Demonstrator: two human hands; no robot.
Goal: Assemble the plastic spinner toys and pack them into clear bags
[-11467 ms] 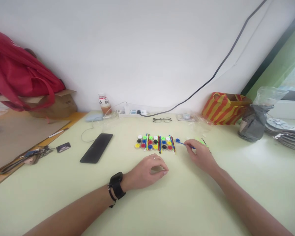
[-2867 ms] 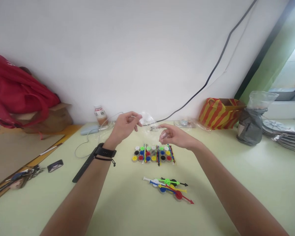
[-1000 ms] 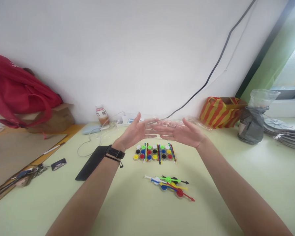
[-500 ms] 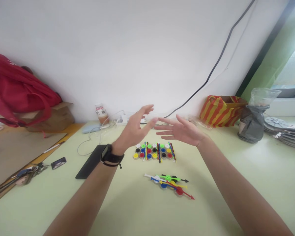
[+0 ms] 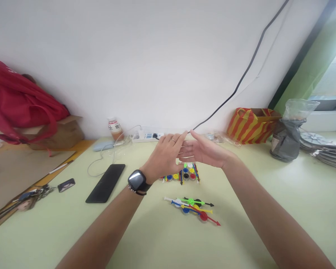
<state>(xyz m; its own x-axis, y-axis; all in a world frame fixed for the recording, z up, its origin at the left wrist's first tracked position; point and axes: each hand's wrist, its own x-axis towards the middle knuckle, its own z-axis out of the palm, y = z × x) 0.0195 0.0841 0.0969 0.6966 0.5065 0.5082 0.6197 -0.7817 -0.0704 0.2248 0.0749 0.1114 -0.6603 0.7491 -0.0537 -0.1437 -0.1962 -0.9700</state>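
My left hand [image 5: 166, 155] is raised over the table with its back turned up, fingers stretched out, a ring on one finger and a watch [image 5: 137, 180] on the wrist. Facing it, my right hand [image 5: 205, 151] is open, its fingers partly behind the left fingers; whether they touch I cannot tell. Neither hand shows anything held. Below them lie rows of coloured round discs [image 5: 186, 175] with bundled arrows [image 5: 181, 177] between them, partly hidden by my left hand. Closer to me sits a loose group of discs with arrow spinners [image 5: 196, 209] in white, blue, green, yellow, red and black.
On the left are a black phone [image 5: 105, 184], keys [image 5: 44, 191], a drink bottle [image 5: 115, 129], and a red bag [image 5: 22, 101] on a cardboard box [image 5: 58, 135]. A power strip [image 5: 145, 138] lies by the wall. A striped bag [image 5: 249, 127] and a grey bag [image 5: 287, 140] stand right.
My left hand has turned over, back now up, and moved right and down, overlapping the right fingers and covering part of the disc rows. My right hand stays nearly in place, its thumb raised more.
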